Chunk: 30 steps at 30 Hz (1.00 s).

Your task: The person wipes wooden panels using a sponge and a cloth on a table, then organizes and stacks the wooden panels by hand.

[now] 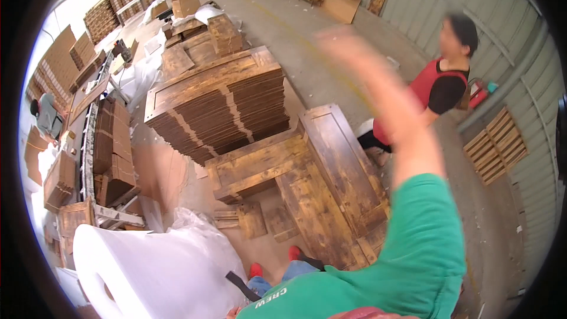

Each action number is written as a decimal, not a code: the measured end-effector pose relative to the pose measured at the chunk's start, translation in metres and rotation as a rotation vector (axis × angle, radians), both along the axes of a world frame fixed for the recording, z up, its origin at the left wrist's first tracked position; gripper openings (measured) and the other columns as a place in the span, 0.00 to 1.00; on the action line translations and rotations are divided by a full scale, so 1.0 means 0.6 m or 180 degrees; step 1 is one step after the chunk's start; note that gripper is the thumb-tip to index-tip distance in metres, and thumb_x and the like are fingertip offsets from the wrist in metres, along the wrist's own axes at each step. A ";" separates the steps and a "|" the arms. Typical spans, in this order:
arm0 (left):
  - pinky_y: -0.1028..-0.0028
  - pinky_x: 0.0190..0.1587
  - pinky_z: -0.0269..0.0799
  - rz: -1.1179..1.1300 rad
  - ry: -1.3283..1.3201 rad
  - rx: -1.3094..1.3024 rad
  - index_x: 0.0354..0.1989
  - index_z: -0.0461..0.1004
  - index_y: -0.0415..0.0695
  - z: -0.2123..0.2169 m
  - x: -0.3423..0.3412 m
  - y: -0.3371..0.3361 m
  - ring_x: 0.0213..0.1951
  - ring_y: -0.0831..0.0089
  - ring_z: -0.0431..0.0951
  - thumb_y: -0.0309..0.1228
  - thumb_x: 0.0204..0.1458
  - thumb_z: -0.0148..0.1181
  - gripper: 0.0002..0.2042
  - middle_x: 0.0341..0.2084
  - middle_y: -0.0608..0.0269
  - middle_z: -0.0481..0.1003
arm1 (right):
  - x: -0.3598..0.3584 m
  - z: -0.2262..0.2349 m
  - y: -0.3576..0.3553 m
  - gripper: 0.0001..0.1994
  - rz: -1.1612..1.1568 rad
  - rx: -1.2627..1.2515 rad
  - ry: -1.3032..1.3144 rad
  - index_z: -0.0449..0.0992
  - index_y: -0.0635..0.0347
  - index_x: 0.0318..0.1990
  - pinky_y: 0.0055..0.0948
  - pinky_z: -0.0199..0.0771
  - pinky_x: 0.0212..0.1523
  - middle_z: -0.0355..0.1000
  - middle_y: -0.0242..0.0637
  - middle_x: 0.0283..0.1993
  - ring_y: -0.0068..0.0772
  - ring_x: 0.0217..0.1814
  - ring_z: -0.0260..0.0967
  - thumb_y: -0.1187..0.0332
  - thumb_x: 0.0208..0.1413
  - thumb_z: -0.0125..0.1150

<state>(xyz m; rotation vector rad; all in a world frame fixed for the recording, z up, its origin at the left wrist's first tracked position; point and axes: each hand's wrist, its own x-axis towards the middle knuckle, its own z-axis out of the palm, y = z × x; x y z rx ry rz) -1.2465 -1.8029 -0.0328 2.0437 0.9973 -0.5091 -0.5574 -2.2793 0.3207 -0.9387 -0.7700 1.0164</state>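
Entry, read left to right from my remote seat.

1. Far left: a person in a grey top (44, 115) bends at a long bench (88, 142) lined with flat cardboard stacks (115, 153).
2. Lower left: a large white foam-sheet roll (147, 272) with crumpled clear plastic wrap (195, 221) beside it.
3. Centre: a tall tilted stack of rustic wooden panels (218, 106). Below it, on the concrete floor (331, 65), lie more brown door-like panels (339, 159), overlapping one another, with small offcut boards (251, 218) near my red shoes (255, 270).
4. Left hand: I cannot find it in the view, so I cannot tell how its fingers stand.
5. Right of centre: my right hand (342, 44) is raised high on a green-sleeved arm and touches nothing. It is badly motion-blurred; the fingers look loosely spread and empty, though I cannot be sure. The nearest thing under it is the long panel on the floor, well apart from it.
6. Right: a seated person in a red vest (434, 91) works close by the panels; wooden slat pallets (496, 145) lean on the corrugated wall (472, 0).

Risks, as I judge them: the swinging arm passes near the seated person and could strike them; the leaning stack could slide; the floor panels and offcuts by my feet invite a trip.
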 end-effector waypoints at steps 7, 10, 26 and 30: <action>0.76 0.25 0.69 0.0895 -0.0606 -0.0253 0.33 0.76 0.36 0.064 0.000 -0.045 0.19 0.77 0.72 0.37 0.50 0.53 0.14 0.16 0.62 0.73 | -0.279 -0.226 0.514 0.29 0.0607 -0.0470 -0.1957 0.53 0.64 0.62 0.28 0.44 0.65 0.49 0.43 0.67 0.34 0.69 0.44 0.51 0.62 0.37; 0.76 0.24 0.68 0.1651 -0.0672 -0.0306 0.29 0.76 0.38 0.040 -0.067 -0.087 0.19 0.78 0.72 0.36 0.50 0.54 0.13 0.16 0.63 0.73 | -0.263 -0.295 0.390 0.28 0.0177 -0.1658 -0.1087 0.55 0.66 0.61 0.29 0.44 0.65 0.50 0.42 0.66 0.33 0.68 0.45 0.51 0.62 0.35; 0.67 0.40 0.70 0.0078 0.0402 0.0142 0.39 0.75 0.42 0.087 0.009 -0.123 0.37 0.59 0.76 0.45 0.48 0.55 0.19 0.33 0.52 0.77 | -0.472 -0.572 0.145 0.38 0.0412 -0.3695 -0.0430 0.46 0.53 0.66 0.41 0.58 0.58 0.50 0.41 0.66 0.43 0.60 0.58 0.38 0.55 0.38; 0.67 0.40 0.70 0.0278 0.0263 0.0048 0.40 0.75 0.42 0.141 0.093 -0.107 0.36 0.60 0.76 0.43 0.50 0.53 0.18 0.34 0.52 0.76 | -0.508 -0.535 0.189 0.36 0.0207 -0.3621 -0.0072 0.54 0.57 0.63 0.35 0.64 0.51 0.58 0.40 0.60 0.40 0.54 0.64 0.40 0.55 0.38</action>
